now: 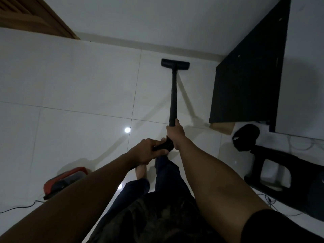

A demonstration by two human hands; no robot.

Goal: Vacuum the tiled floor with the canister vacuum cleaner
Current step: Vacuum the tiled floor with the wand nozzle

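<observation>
The right hand grips the near end of the black wand. The left hand is curled round the black handle just behind it. The floor head lies flat on the tiled floor, close to the wall and near a black panel. The red canister sits on the floor at the person's left, its markings too dim to read.

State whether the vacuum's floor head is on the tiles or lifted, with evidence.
Down, apparently: the floor head lies level on the tiled floor, no gap beneath; the right hand grips its wand.
</observation>
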